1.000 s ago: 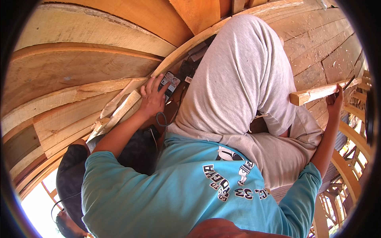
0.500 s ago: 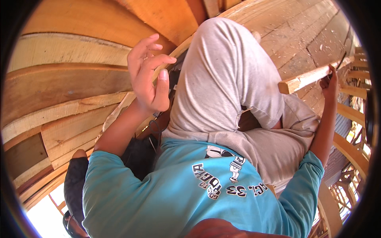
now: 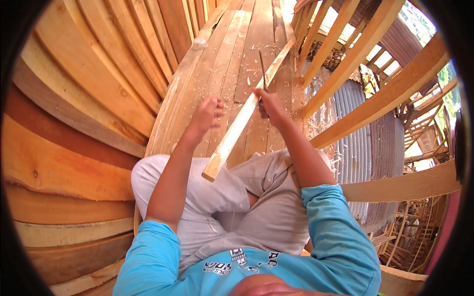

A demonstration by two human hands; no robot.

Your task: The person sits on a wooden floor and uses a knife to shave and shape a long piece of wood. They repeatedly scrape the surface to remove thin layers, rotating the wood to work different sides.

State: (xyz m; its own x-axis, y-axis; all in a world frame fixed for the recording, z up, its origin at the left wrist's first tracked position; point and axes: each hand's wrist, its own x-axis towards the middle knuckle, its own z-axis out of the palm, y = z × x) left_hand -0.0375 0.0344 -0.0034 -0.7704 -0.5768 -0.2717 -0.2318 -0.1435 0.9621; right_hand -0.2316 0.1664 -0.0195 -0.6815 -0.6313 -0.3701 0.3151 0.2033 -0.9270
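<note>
A long pale wooden strip (image 3: 237, 129) lies slantwise over my lap and the plank floor, its near end above my grey-trousered knee. My right hand (image 3: 267, 104) is closed around a thin dark tool (image 3: 262, 70) and presses it against the strip about halfway along. My left hand (image 3: 205, 115) hovers just left of the strip with fingers loosely curled, holding nothing and not touching the wood.
Curved wooden hull planks (image 3: 94, 98) rise on my left. The plank floor (image 3: 232, 64) ahead is strewn with shavings. Slanted wooden beams (image 3: 375, 98) and corrugated metal sheeting (image 3: 360, 133) stand on the right, with more timber frames beyond.
The view has swung so the floor runs ahead. My left hand came down from raised to beside the strip. My right hand still holds the tool at the strip.
</note>
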